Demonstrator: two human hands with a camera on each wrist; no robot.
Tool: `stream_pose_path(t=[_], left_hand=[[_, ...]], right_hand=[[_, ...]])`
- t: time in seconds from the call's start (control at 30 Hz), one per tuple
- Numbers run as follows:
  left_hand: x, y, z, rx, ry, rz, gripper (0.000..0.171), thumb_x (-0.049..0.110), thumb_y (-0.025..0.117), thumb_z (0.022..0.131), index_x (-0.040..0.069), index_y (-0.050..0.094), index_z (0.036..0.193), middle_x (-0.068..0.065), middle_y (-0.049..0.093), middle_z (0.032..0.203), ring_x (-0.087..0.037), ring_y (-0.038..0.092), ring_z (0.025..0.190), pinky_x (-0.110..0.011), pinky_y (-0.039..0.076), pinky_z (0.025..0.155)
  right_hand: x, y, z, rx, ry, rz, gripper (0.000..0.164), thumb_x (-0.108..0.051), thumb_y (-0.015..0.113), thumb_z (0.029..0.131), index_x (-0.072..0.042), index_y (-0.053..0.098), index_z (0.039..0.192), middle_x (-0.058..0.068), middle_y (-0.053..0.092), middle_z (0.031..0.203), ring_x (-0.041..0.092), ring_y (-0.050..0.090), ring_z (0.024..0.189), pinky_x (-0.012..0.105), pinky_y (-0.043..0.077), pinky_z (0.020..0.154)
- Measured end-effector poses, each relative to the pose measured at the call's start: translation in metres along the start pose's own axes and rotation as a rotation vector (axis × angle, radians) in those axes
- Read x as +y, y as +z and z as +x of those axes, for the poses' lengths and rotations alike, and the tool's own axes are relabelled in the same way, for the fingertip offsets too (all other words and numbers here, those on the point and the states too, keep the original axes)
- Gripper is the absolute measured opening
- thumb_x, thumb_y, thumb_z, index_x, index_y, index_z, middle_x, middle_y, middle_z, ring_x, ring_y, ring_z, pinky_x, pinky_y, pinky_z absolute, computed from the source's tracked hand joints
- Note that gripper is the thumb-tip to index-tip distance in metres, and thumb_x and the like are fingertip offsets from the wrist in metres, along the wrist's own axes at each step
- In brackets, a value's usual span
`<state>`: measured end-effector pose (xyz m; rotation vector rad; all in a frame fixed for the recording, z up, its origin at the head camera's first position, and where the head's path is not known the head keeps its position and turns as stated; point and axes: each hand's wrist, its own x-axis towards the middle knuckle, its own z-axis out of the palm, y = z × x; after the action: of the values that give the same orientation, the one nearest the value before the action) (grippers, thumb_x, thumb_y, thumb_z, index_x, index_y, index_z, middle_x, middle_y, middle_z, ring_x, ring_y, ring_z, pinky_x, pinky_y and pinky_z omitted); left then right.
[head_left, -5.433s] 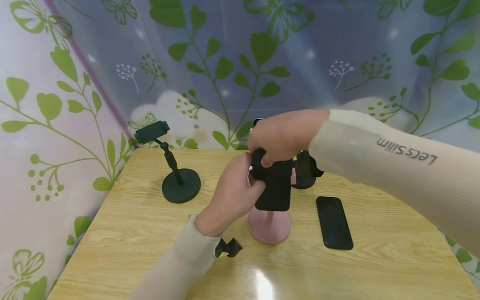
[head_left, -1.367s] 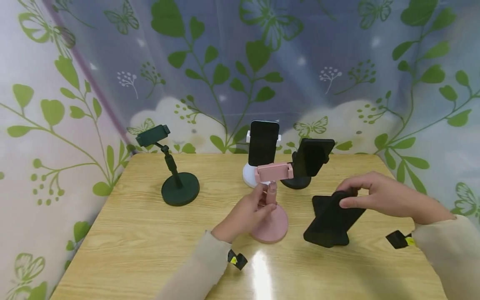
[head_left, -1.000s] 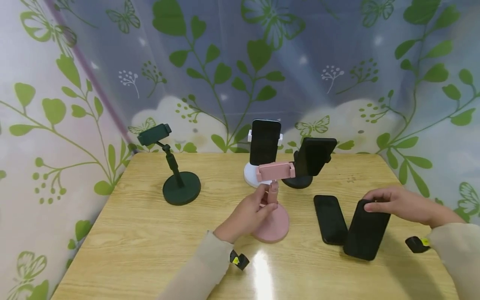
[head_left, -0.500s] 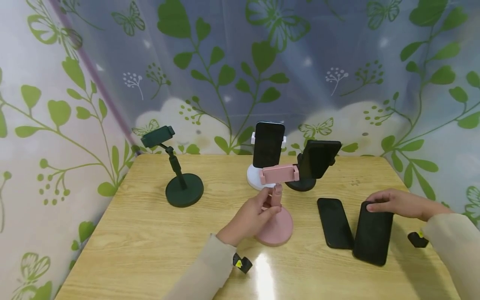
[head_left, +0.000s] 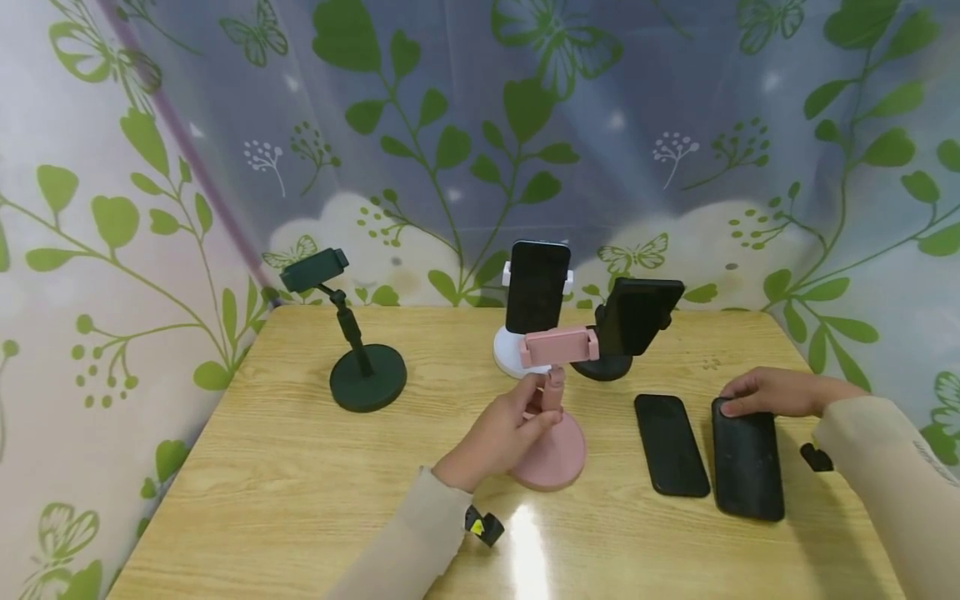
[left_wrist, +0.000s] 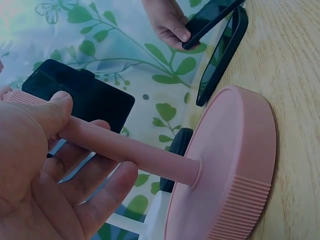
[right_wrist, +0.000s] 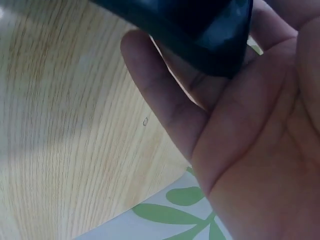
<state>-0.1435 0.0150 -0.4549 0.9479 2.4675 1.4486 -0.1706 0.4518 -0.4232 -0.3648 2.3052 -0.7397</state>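
Left hand (head_left: 495, 437) and right hand (head_left: 783, 392), each gripping an object, as seen from the head. Fingers and thumb of the left hand close round the stem of a pink phone stand (head_left: 557, 457), whose round base rests flat on the wooden table (head_left: 285, 500), near the middle. At right, the other hand pinches the far edge of a black phone (head_left: 747, 462), thumb on the upper face. Just beside it, toward the pink stand, lies a second phone (head_left: 672, 446). Behind the pink stand is a white stand (head_left: 512, 354) carrying an upright phone (head_left: 537, 287); to its right, a black stand (head_left: 603, 367) bears a tilted phone (head_left: 640, 317). Well apart at left is a dark green stand (head_left: 367, 383). Patterned fabric (head_left: 450, 200) with green leaves and butterflies forms the backdrop.

Left wrist view: the pink stem crosses the palm, thumb on one side and fingers on the other; ribbing marks part of the base's rim. Beyond, the tilted phone of the black stand appears, and at the top the right hand holds the black phone at an angle near the second phone.

Right wrist view: a dark corner of the black phone lies against the fingers of the right hand, over the wood grain; most of the phone is cut off by the frame.
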Motion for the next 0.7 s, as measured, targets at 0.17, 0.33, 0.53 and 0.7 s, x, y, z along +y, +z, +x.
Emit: stream_pose_path(t=[0.17,0.33,0.53,0.7], left_hand=[[0.002,-0.001,-0.001,0.001,-0.002,0.009,0.04,0.045,0.05,0.095,0.026,0.042,0.129,0.01,0.061,0.105,-0.003,0.059,0.095,-0.022,0.05,0.082],[0.003,-0.001,-0.001,0.004,-0.008,0.008,0.04,0.046,0.05,0.095,0.026,0.042,0.129,0.011,0.06,0.105,-0.004,0.058,0.095,-0.023,0.049,0.082],[0.002,-0.003,-0.001,0.006,-0.017,0.006,0.04,0.048,0.049,0.095,0.027,0.043,0.128,0.011,0.059,0.104,-0.004,0.058,0.094,-0.023,0.049,0.082],[0.001,-0.002,-0.001,-0.007,-0.047,0.015,0.04,0.049,0.05,0.094,0.028,0.044,0.128,0.011,0.059,0.106,-0.003,0.058,0.095,-0.023,0.049,0.082]], right_hand=[[0.002,0.002,0.007,0.069,-0.002,-0.101,0.022,-0.034,0.059,0.093,-0.012,0.061,0.096,0.001,0.057,0.088,0.011,0.051,0.077,0.029,0.04,0.066],[-0.006,0.007,0.013,0.129,0.022,-0.172,0.027,-0.037,0.061,0.091,-0.01,0.056,0.095,0.0,0.052,0.083,0.014,0.046,0.073,0.03,0.037,0.065],[-0.014,0.009,0.021,0.111,0.043,-0.228,0.025,-0.038,0.063,0.09,-0.013,0.06,0.095,-0.002,0.055,0.086,0.014,0.047,0.074,0.032,0.039,0.066],[-0.014,0.012,0.025,0.094,0.029,-0.225,0.024,-0.035,0.065,0.089,-0.012,0.06,0.094,-0.002,0.057,0.086,0.014,0.048,0.074,0.032,0.04,0.066]])
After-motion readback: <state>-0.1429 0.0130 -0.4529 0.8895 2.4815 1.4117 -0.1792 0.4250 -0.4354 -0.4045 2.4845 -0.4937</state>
